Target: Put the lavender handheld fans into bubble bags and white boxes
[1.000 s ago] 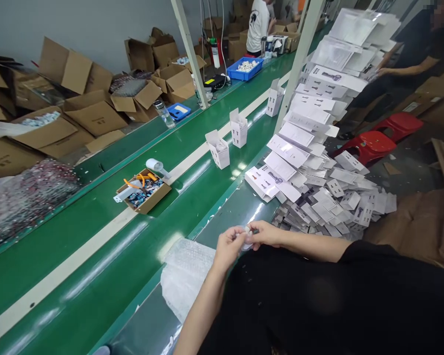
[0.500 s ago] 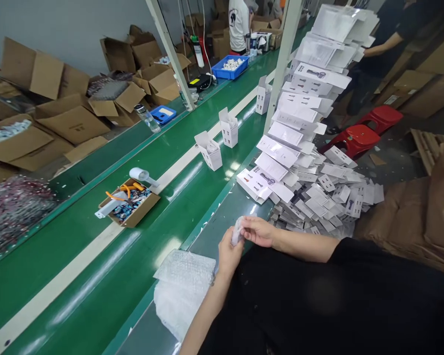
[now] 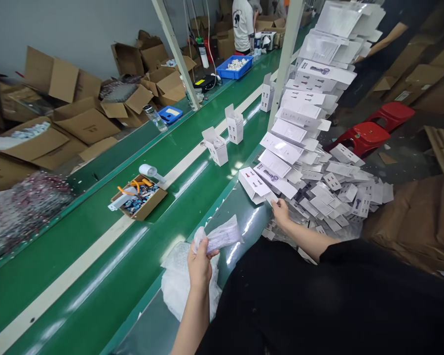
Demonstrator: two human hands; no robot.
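Observation:
My left hand (image 3: 200, 266) is closed around one end of a long bubble-wrapped item (image 3: 225, 234), pale with a faint purple tint; its contents are hard to make out. It is held above the grey ledge, beside a pile of bubble-wrap bags (image 3: 187, 283). My right hand (image 3: 281, 213) pinches the open end flap of a white printed box (image 3: 252, 183), the frontmost one at the foot of a tall leaning stack of flat-lying boxes (image 3: 299, 116).
On the green conveyor (image 3: 173, 209) stands a small carton (image 3: 151, 204) with orange-handled pliers and a white handheld device. Several open white boxes (image 3: 217, 148) stand farther along. A metal post (image 3: 286, 54) rises beside the stack. Red stools (image 3: 366, 138) are at right.
My hands have parted. The left moved leftward with the wrapped item, now stretched out lengthwise; the right reached forward and right to the front box's flap. The view shifted slightly.

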